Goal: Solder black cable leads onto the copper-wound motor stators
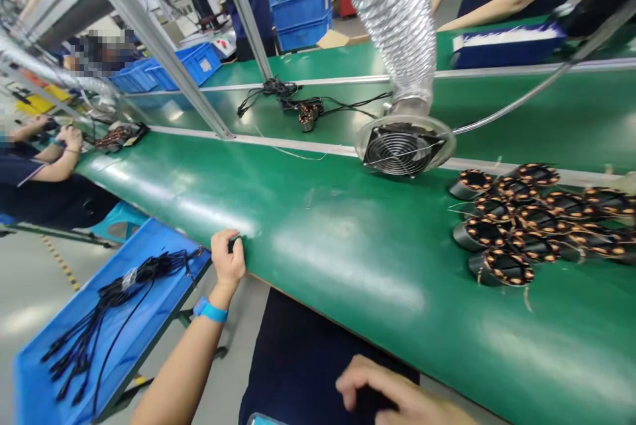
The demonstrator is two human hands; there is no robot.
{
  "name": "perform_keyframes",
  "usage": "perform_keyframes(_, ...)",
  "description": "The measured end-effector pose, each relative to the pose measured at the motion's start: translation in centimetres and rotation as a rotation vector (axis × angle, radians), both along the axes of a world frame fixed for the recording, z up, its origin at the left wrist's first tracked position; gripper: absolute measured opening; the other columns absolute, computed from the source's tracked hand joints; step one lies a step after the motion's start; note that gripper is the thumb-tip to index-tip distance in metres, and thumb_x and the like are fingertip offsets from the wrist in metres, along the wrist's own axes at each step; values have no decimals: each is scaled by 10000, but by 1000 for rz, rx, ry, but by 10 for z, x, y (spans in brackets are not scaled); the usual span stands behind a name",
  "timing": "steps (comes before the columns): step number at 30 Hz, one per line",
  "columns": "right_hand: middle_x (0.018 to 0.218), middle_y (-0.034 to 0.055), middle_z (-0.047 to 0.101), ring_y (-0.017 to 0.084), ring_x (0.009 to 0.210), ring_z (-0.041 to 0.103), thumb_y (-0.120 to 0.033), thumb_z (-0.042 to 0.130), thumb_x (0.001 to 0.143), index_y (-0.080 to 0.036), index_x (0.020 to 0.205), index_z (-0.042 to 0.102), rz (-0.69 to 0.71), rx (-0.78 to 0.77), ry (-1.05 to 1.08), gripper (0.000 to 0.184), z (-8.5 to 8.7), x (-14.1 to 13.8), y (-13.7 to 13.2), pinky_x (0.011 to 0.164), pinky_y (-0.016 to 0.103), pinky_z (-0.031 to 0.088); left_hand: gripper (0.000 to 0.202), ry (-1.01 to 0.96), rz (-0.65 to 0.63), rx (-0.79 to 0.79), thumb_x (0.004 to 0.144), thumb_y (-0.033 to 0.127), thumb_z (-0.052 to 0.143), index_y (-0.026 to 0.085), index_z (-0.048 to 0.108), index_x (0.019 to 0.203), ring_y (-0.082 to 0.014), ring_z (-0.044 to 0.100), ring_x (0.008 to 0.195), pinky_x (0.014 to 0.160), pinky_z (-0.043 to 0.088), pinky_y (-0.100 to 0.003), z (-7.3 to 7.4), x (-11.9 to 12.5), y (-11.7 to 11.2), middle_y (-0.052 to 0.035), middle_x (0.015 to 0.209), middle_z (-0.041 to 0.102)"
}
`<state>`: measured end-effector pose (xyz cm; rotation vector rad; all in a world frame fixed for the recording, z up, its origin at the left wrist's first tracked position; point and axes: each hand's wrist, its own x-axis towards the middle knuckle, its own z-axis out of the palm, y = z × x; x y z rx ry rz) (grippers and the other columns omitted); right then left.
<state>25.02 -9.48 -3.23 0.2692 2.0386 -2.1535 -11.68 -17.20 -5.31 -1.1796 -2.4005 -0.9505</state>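
Note:
My left hand (227, 257) is closed at the near edge of the green conveyor belt (348, 239), pinching a small dark object I cannot make out; a blue band (211, 310) circles its wrist. My right hand (392, 393) rests low on my dark lap below the belt, fingers curled and spread loosely, nothing visible in them. Several black motor stators with copper windings (527, 220) lie in a pile on the belt at the right, far from both hands.
A blue tray (34, 385) holding a bundle of black cables (106, 309) sits at the left below the belt. A fan on a silver flexible duct (403, 147) hangs over the belt. Other workers, blue crates (301, 14) and a wired stator (308, 115) are farther back.

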Motion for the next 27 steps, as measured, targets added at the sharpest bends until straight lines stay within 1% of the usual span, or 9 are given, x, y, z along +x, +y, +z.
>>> perform_keyframes(4,1315,87,553,215,1255,487,-537,394,958,-209,1239,564,-26,121,-237,465,-81,-44,-15,1139,374,312,147,29,55,72,831,237,427,179,553,878,-218,555,894,847,465,-367,-13,-6,2,-96,903,591)
perform_keyframes(6,1202,85,612,221,1147,553,-516,408,971,-194,1141,608,19,169,-332,415,-117,-72,-21,1066,409,397,134,47,66,109,828,216,430,183,554,868,-217,555,896,851,461,-366,-18,-7,3,-91,900,595)
perform_keyframes(10,1046,57,643,192,969,616,-446,559,940,-146,1024,629,126,290,-478,320,-156,-114,-29,905,416,503,172,88,92,161,846,178,401,179,564,902,-226,554,940,892,452,-391,-29,1,0,-110,942,599)
perform_keyframes(14,887,26,643,152,828,618,-479,557,932,-143,878,619,158,322,-489,346,-159,-117,-31,812,353,518,232,115,97,135,863,218,428,156,575,1031,-244,546,1071,962,444,-418,-47,18,-16,-152,1094,597)
perform_keyframes(17,763,9,624,154,744,612,-607,458,907,-176,747,549,59,317,-439,469,-151,-107,-30,744,304,508,282,99,119,64,816,276,527,165,591,1068,-249,546,1137,994,445,-408,-53,12,-42,-151,1173,596)
perform_keyframes(20,632,9,591,189,662,618,-720,247,852,-218,780,518,-128,354,-440,575,-146,-90,-27,677,311,510,341,29,285,-14,783,258,549,145,591,1101,-285,517,1209,1032,414,-449,-43,-23,-89,-182,1239,574)
perform_keyframes(23,671,44,647,233,699,654,-753,323,725,-239,819,541,-294,407,-487,566,-141,-67,-23,720,351,529,359,-102,542,-147,793,218,501,101,578,1123,-366,456,1273,1038,354,-558,-24,-74,-156,-256,1280,538)
perform_keyframes(25,784,73,700,257,773,676,-733,390,669,-248,857,576,-377,438,-514,552,-138,-52,-22,803,374,534,312,-222,650,-297,785,238,506,82,604,1037,-425,492,1213,961,382,-596,-14,-104,-199,-287,1175,591)
perform_keyframes(27,849,84,723,271,828,687,-712,418,654,-255,871,606,-435,455,-531,539,-136,-44,-23,865,384,534,200,-350,672,-450,759,262,528,112,628,846,-421,587,1062,868,448,-541,-8,-126,-233,-245,969,663)
